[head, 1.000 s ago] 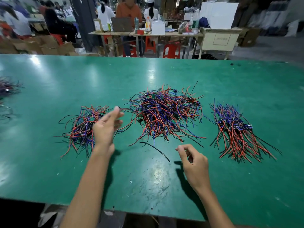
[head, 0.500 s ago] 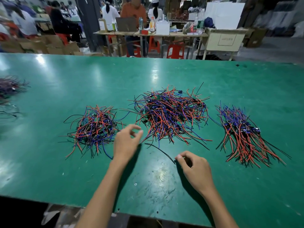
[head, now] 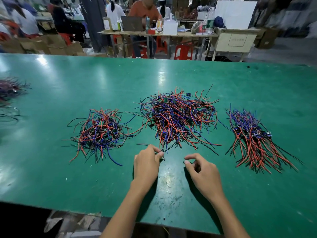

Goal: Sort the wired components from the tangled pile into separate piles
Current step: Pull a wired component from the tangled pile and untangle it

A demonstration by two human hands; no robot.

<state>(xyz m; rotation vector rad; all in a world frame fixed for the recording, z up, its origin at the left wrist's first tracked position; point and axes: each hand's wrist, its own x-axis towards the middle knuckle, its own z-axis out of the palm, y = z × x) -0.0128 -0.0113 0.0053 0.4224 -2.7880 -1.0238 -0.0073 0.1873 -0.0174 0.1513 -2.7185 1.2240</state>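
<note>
The green work table (head: 51, 169) spans almost the whole view and bears three heaps of red, blue and black leads. The tangled pile (head: 178, 117), the largest, lies at centre, loose and unordered, with small dark components buried in it. To its left, apart from it save for a few stray leads reaching across, sits a rounder sorted pile (head: 101, 131). To its right, well apart, lies a combed pile (head: 253, 136) whose leads run roughly parallel toward the near right. A further dark bundle (head: 10, 88) is cut off at the far left edge and its make-up cannot be judged. The left hand (head: 147, 164) is at the near edge of the tangled pile, thumb and forefinger closed in a pinch on the end of a thin black wire (head: 163, 154) trailing from that pile. The right hand (head: 204, 172) hovers just beside it, fingers loosely curled and parted, holding nothing that can be seen. Assessment: the step in hand is extraction of one wired component from the central heap. The next move likely calls for a slow pull toward the near edge, the free hand pinning neighbouring leads so the heap is not dragged, then a choice of destination pile. Which component the pinched wire belongs to is hidden in the tangle, and the sorting criterion between the two side piles is not discernible. Background benches and seated persons are blurred.
</note>
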